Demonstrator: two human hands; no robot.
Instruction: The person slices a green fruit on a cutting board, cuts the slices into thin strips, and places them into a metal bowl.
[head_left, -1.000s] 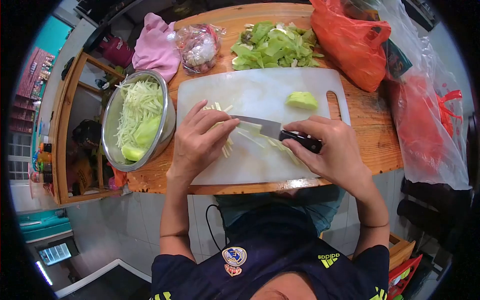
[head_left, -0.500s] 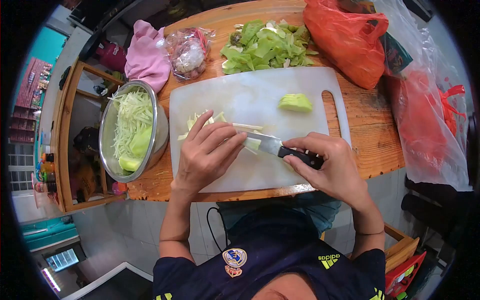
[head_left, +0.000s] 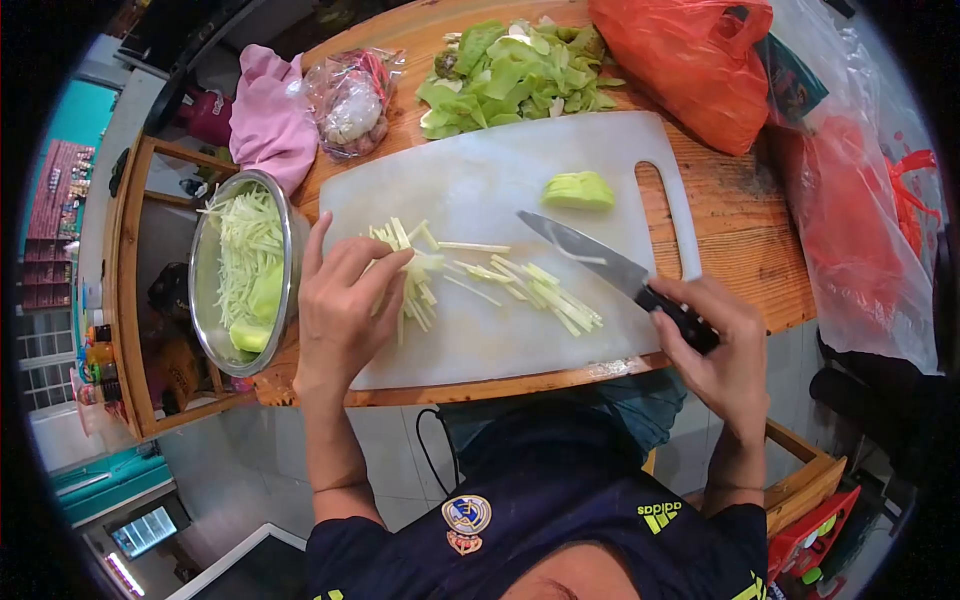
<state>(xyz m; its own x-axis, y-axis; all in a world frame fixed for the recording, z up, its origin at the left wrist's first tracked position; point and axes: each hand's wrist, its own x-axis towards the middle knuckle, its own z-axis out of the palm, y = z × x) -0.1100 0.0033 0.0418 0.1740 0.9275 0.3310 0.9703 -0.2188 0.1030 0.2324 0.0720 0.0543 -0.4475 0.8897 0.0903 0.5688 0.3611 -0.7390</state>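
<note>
Knife [head_left: 598,262] near right edge of board [head_left: 480,180]

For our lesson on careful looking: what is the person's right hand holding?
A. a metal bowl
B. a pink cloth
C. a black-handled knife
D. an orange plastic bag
C: the right hand is closed round the black handle of the knife, whose blade points out over the white cutting board.
</note>
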